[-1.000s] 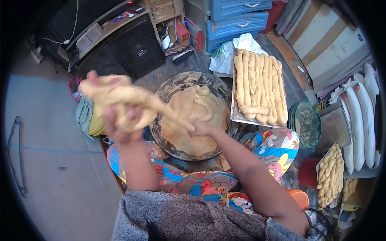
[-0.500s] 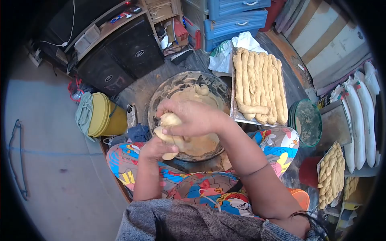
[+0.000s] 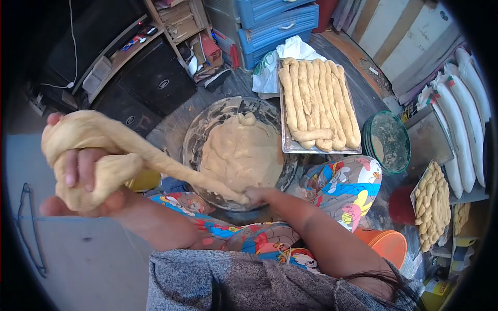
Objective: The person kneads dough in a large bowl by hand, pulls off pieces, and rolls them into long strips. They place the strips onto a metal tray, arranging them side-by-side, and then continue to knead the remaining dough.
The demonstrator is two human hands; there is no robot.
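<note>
1. The left hand (image 3: pixel 83 179) is raised well out to the left of the round, dough-smeared metal bowl (image 3: pixel 205 124). Its fingers are curled tight over the thick, lumpy end of a rope of soft tan dough (image 3: pixel 155 160).
2. The right hand (image 3: pixel 259 196) is at the bowl's near rim, fingertips pinched together on the rope's thin end. The rope stretches from one hand to the other, narrowing as it crosses the bowl's left edge.
3. A smooth mound of tan dough (image 3: pixel 241 153) fills most of the bowl.
4. Just right of the bowl is a rectangular metal tray (image 3: pixel 284 149). It is packed edge to edge with long twisted dough lengths (image 3: pixel 316 98).
5. Further right of the bowl are a green-rimmed round sieve (image 3: pixel 386 140) and a heap of short braided dough pieces (image 3: pixel 434 207).
6. Left of the bowl, pale bare floor (image 3: pixel 88 259) gives open room under the raised hand. Beyond the bowl, black speaker cabinets (image 3: pixel 155 80) and blue plastic drawers (image 3: pixel 280 18) crowd close.
7. The oval badges on the cabinets are too small to read.
</note>
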